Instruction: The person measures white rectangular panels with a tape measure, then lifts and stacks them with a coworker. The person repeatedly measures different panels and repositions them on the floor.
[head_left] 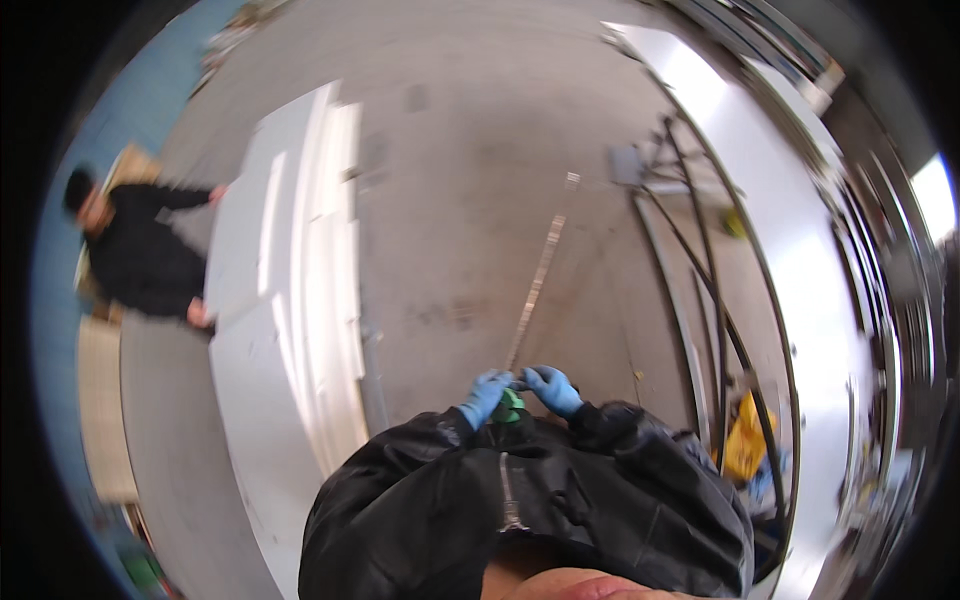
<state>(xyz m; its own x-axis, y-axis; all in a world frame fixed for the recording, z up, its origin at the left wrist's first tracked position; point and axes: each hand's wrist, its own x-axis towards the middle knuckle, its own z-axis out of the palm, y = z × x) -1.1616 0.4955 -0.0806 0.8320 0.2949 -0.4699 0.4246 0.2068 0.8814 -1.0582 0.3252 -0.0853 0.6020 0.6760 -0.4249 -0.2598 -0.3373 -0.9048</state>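
In front of my chest, my left hand (486,394) and my right hand (551,389), both in blue gloves, are closed close together. They grip the near end of a long, narrow strip (538,287) with pale and brown bands, which runs forward and slightly right over the floor. Its exact kind is unclear. A green piece (509,407) shows just below my fingers; whether I hold it or it lies against my jacket I cannot tell. The fingertips are partly hidden and slightly blurred.
At left a person in black (150,245) has both hands at a table of stacked light panels (250,230). On my right stands a long bench with a shiny sheet top (790,270) and dark metal legs. A yellow bag (746,440) lies beneath it. Grey floor (450,180) stretches ahead.
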